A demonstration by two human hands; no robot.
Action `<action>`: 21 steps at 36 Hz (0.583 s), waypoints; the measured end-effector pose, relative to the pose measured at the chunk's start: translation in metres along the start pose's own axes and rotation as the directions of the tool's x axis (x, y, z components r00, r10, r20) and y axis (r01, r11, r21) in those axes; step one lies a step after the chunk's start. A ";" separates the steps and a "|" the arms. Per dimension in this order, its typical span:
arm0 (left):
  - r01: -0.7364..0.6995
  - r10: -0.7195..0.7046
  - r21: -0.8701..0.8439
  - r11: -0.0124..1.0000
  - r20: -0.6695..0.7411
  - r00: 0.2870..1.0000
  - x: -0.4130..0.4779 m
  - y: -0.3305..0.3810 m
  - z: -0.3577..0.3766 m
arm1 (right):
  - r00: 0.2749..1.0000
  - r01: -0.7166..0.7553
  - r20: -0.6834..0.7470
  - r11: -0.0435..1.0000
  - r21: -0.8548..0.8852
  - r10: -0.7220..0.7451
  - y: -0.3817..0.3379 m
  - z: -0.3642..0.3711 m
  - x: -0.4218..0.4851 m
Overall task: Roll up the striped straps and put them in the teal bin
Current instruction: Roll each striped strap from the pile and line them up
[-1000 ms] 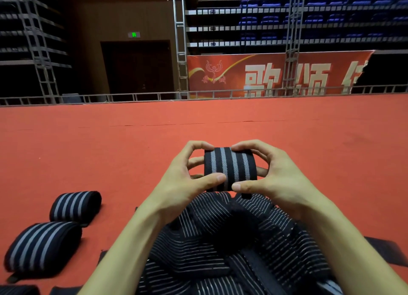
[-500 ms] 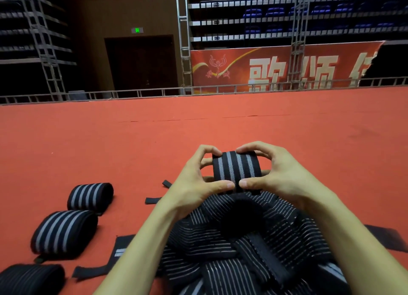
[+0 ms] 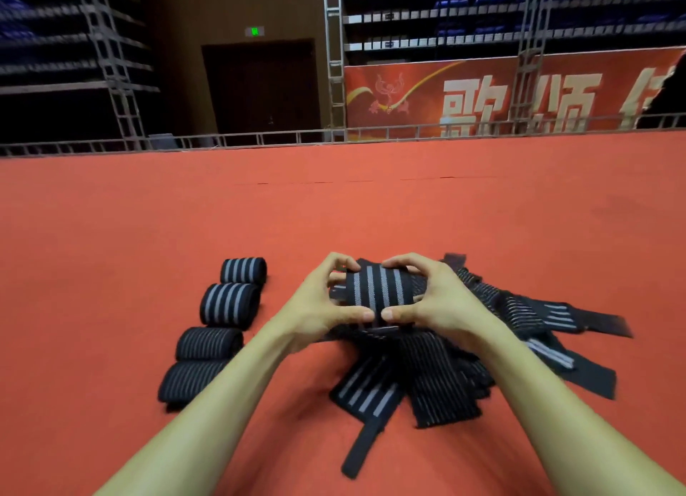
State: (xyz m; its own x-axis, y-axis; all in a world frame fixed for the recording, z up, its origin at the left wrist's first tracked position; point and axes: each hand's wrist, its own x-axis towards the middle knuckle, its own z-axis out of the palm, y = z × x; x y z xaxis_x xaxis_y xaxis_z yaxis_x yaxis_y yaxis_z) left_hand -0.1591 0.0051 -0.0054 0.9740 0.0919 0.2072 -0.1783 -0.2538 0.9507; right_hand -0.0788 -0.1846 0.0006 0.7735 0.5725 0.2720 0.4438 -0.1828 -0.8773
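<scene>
While hands (image 3: 319, 310) (image 3: 445, 306) clasp it, strap roll (image 3: 378, 291) between

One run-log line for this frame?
step: rolling | left hand, right hand: both grip strap roll | finished rolls: four, left on carpet | loose straps: piled beneath | teal bin: not in view

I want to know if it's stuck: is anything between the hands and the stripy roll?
Nothing visible. The left hand and the right hand both grip the roll directly, fingers curled round its ends, above the pile of loose straps.
</scene>
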 end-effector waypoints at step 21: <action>0.185 -0.176 0.071 0.980 -0.119 0.977 -0.193 -0.049 -0.131 | 0.994 -0.024 0.103 0.987 -0.158 0.041 -0.039 0.215 -0.076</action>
State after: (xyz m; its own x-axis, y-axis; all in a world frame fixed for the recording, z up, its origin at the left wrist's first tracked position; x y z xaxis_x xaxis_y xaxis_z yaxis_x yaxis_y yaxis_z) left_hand -0.3571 0.1262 -0.0620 0.9665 0.2490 0.0625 0.0157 -0.3003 0.9537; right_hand -0.2523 -0.0490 -0.0704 0.7403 0.6437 0.1936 0.4907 -0.3206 -0.8102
